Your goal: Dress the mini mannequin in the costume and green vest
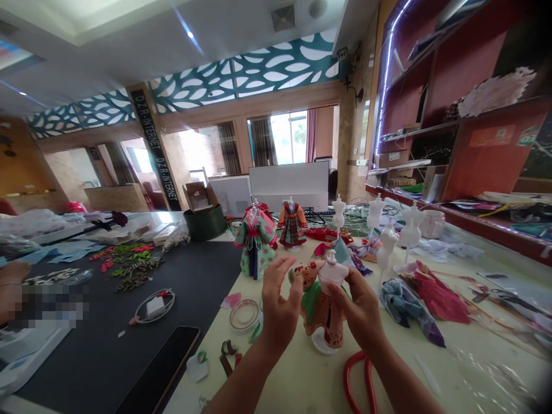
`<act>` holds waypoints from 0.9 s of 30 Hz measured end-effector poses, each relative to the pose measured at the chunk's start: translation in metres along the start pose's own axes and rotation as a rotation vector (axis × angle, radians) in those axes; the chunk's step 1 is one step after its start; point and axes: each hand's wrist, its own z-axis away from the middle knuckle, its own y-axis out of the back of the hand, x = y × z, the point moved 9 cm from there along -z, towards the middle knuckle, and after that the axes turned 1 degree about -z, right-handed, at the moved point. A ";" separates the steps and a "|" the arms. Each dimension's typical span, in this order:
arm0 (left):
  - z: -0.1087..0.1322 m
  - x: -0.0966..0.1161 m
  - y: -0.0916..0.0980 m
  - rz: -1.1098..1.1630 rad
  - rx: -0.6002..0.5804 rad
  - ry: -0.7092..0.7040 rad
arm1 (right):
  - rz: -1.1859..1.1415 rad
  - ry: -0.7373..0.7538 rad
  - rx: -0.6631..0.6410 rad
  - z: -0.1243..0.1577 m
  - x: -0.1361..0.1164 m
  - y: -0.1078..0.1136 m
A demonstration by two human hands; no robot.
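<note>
A small white mannequin (pixel 331 270) stands on the pale table (pixel 302 374), draped in a patterned orange and green garment (pixel 321 310). My left hand (pixel 279 299) is raised at its left side, fingers partly spread and touching the garment's sleeve. My right hand (pixel 362 307) is curled around the mannequin's right side, pinching the cloth near the chest. Both hands are close together around the figure.
Two dressed mannequins (pixel 256 241) (pixel 292 225) and several bare white ones (pixel 388 244) stand behind. Fabric scraps (pixel 405 305), a tape roll (pixel 244 315), red-handled scissors (pixel 357 379), a phone (pixel 161 368), a dark mat (pixel 129 328) and another person's arm (pixel 11 276) at far left.
</note>
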 end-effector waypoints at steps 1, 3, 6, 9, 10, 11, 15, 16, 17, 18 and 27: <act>-0.003 0.014 -0.003 -0.061 -0.032 -0.122 | -0.005 0.003 0.003 0.000 0.000 0.000; -0.006 0.033 -0.013 -0.167 -0.109 -0.285 | -0.025 0.009 0.000 0.000 0.000 0.000; -0.010 0.048 -0.028 -0.277 -0.230 -0.398 | -0.044 0.009 -0.006 -0.001 -0.001 -0.001; -0.011 0.054 -0.035 -0.334 -0.286 -0.450 | -0.031 0.011 0.004 -0.001 -0.002 0.000; -0.012 0.054 -0.036 -0.349 -0.291 -0.459 | -0.028 0.013 0.004 -0.001 -0.002 0.000; -0.012 0.055 -0.036 -0.363 -0.295 -0.465 | -0.026 0.015 0.002 -0.001 -0.003 0.000; -0.013 0.054 -0.035 -0.402 -0.322 -0.468 | -0.018 0.025 -0.005 -0.001 -0.003 -0.001; -0.013 0.053 -0.034 -0.408 -0.328 -0.466 | -0.020 0.027 -0.008 -0.001 -0.003 -0.001; -0.014 0.053 -0.034 -0.412 -0.335 -0.463 | -0.026 0.028 -0.012 -0.001 -0.003 0.000; -0.014 0.053 -0.034 -0.416 -0.342 -0.461 | -0.034 0.029 -0.020 -0.001 -0.003 -0.001; -0.016 0.053 -0.035 -0.382 -0.400 -0.441 | -0.089 0.042 -0.040 0.000 0.002 0.001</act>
